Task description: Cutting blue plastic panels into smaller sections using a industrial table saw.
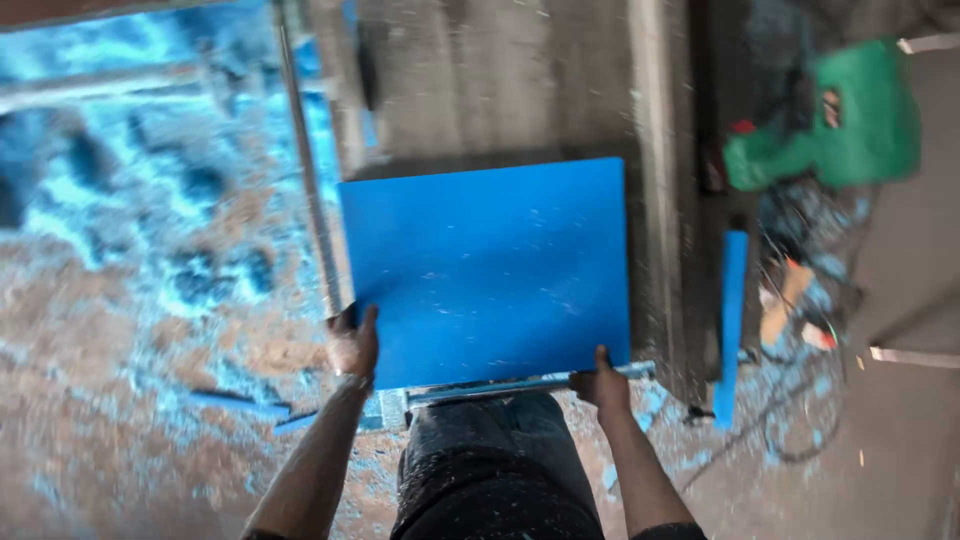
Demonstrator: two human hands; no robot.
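Blue sawdust covered the floor. Both hands, left hand and right hand, had fingers clamped on the blue panel at the worktop near edge; offcut strip already lay alongside.

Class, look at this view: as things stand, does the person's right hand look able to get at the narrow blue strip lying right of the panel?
Probably yes: the right hand grips the blue panel, but nothing lies between it and the blue strip.
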